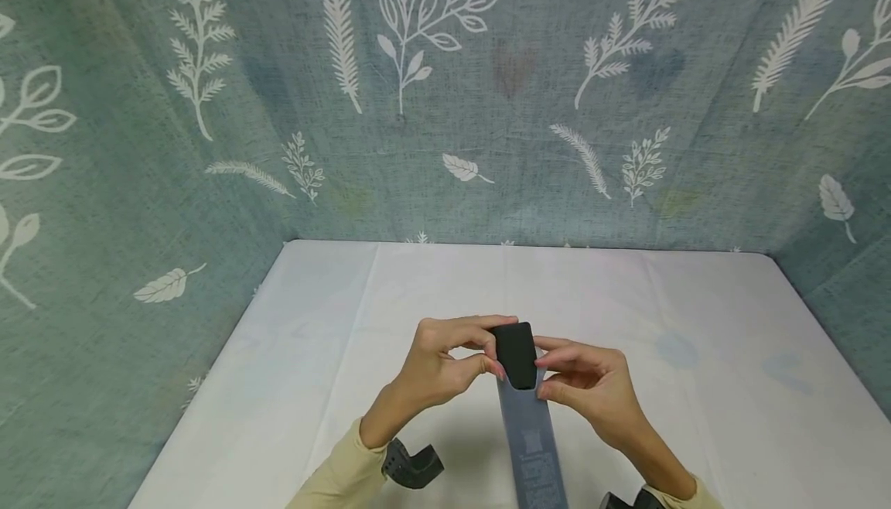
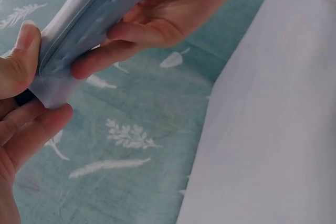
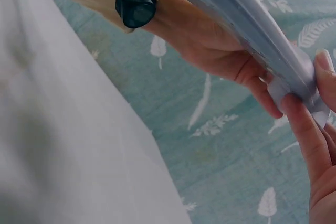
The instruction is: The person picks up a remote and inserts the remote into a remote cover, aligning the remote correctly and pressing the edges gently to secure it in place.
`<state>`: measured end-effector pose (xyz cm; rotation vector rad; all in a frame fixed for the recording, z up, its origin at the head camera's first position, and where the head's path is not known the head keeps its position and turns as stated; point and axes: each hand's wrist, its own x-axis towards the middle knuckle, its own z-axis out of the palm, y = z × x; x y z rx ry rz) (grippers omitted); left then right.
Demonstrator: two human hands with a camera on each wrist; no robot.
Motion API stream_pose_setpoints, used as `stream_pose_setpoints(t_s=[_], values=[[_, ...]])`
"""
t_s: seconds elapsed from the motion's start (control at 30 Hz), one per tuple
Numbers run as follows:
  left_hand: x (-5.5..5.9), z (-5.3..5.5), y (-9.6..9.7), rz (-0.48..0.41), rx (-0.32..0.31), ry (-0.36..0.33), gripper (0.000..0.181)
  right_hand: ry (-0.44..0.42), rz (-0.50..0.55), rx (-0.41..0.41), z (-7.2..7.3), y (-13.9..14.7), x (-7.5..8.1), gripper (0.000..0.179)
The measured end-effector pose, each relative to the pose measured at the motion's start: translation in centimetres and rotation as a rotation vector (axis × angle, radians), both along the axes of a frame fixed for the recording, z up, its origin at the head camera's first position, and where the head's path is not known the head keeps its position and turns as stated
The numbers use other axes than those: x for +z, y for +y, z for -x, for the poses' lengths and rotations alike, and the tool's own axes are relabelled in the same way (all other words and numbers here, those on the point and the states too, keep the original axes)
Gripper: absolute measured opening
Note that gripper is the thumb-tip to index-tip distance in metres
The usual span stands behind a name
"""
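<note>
A long, narrow blue-grey pouch [image 1: 532, 447] of thin, slightly translucent material runs from my hands down past the bottom edge of the head view. From its upper end a flat black rectangular object [image 1: 517, 354] with rounded corners sticks out, its lower part inside the pouch mouth. My left hand [image 1: 445, 358] pinches the pouch mouth and black object from the left side, thumb low and fingers at the top corner. On the other side, my right hand [image 1: 592, 385] pinches the pouch's edge between thumb and fingers. The left wrist view shows the pouch [image 2: 79, 32] tilted, held at its edges.
Under the hands is a white-covered table [image 1: 334, 339]. Green cloth [image 1: 452, 199] with white leaf prints hangs behind and along both sides. Black wrist devices [image 1: 414, 464] sit at both cuffs.
</note>
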<state>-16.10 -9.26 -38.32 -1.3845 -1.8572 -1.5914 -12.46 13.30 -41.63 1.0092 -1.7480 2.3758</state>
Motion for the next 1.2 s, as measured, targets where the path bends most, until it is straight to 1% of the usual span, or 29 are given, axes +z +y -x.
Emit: stream_pose_setpoints(t_s=[0.07, 0.2, 0.27, 0.4, 0.47, 0.57, 0.67, 0.73, 0.8, 0.9, 0.97, 1.03, 1.1, 1.2], values=[[0.8, -0.3, -0.1, 0.001, -0.013, -0.028, 0.027, 0.007, -0.013, 0.005, 0.1, 0.1, 0.0, 0.026], [2.2, -1.0, -0.1, 0.017, -0.070, -0.116, 0.027, 0.020, -0.036, 0.012, 0.1, 0.6, 0.0, 0.036], [2.5, -1.3, 0.1, 0.030, -0.102, -0.162, 0.026, 0.038, -0.023, 0.020, 0.2, 1.0, -0.1, 0.039], [2.5, -1.5, 0.2, 0.037, -0.154, -0.228, 0.025, 0.086, 0.034, 0.049, 0.4, 1.2, -0.1, 0.041], [2.4, -1.6, 0.2, 0.029, -0.169, -0.262, 0.025, 0.092, 0.042, 0.051, 0.4, 1.1, -0.1, 0.042], [2.2, -1.7, 0.2, 0.010, -0.171, -0.303, 0.024, 0.039, -0.001, 0.007, 0.2, 1.0, 0.0, 0.045], [1.9, -1.8, 0.1, -0.015, -0.163, -0.322, 0.024, -0.038, -0.053, -0.033, 0.0, 0.9, 0.1, 0.045], [1.7, -1.8, 0.1, -0.031, -0.169, -0.330, 0.026, -0.057, -0.045, -0.030, 0.0, 0.8, 0.2, 0.044], [1.4, -1.8, 0.1, -0.045, -0.183, -0.339, 0.028, -0.053, -0.016, -0.019, 0.1, 0.6, 0.2, 0.043], [1.0, -1.8, 0.2, -0.050, -0.216, -0.359, 0.027, 0.003, 0.052, 0.004, 0.2, 0.4, 0.3, 0.037], [0.8, -1.8, 0.2, -0.043, -0.233, -0.377, 0.026, 0.054, 0.072, 0.000, 0.2, 0.2, 0.3, 0.030], [0.8, -1.7, 0.1, -0.029, -0.239, -0.394, 0.025, 0.125, 0.048, -0.035, 0.1, 0.0, 0.5, 0.025], [1.0, -1.6, 0.0, -0.012, -0.237, -0.404, 0.025, 0.195, 0.000, -0.076, 0.1, -0.1, 0.6, 0.020], [1.4, -1.5, -0.1, 0.012, -0.224, -0.401, 0.027, 0.264, -0.069, -0.107, 0.1, -0.3, 1.0, 0.014]])
